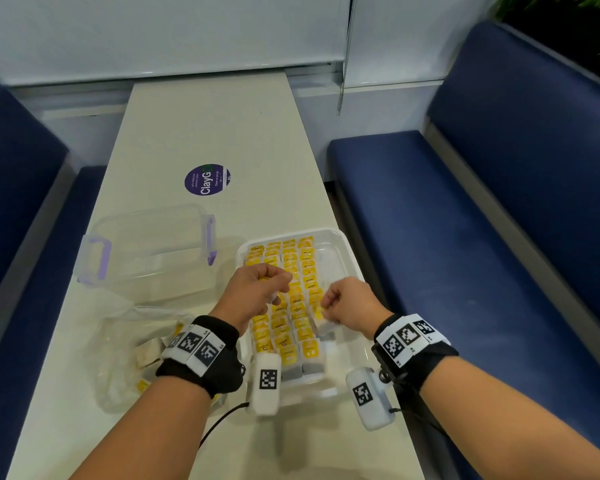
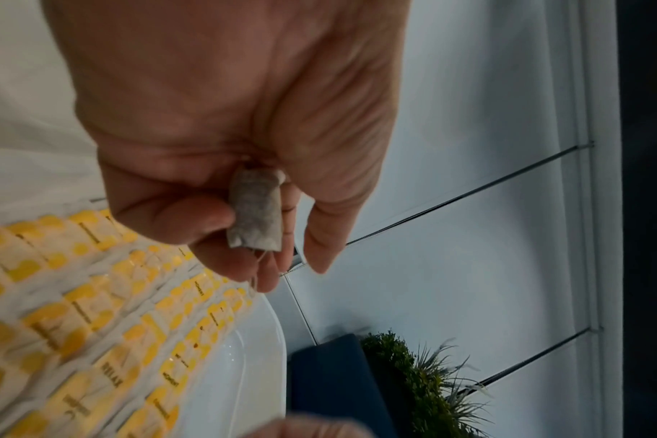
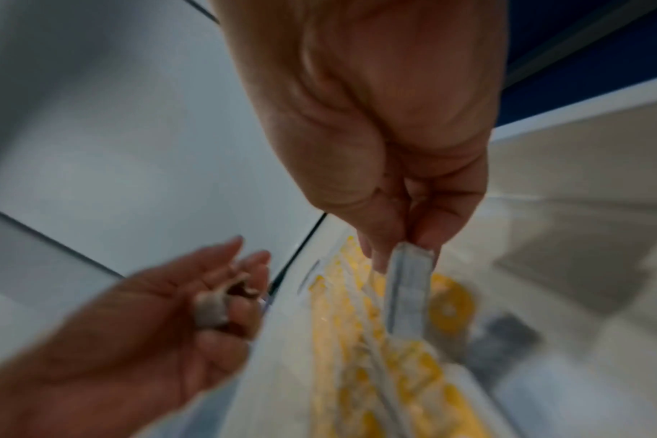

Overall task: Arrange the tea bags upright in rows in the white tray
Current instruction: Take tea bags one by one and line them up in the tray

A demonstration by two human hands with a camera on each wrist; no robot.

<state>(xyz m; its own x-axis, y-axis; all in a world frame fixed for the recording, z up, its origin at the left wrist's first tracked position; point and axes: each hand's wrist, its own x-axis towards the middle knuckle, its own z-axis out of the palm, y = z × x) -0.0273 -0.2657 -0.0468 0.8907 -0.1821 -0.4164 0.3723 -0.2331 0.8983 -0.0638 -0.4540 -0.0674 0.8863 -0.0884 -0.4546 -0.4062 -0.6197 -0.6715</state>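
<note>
Tea bags (image 1: pixel 293 299) fill the white tray (image 1: pixel 340 244) at frame centre; left grip (image 1: pixel 253 292) pinches one tea bag (image 2: pixel 256 210), right grip (image 1: pixel 350 303) pinches another (image 3: pixel 409 290).

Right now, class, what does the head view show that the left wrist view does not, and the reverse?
Only the head view shows the clear box, the plastic bag and the right hand pinching a tea bag. Only the left wrist view shows the bare tea bag gripped in the left hand. Both show the white tray with rows of yellow tea bags.
</note>
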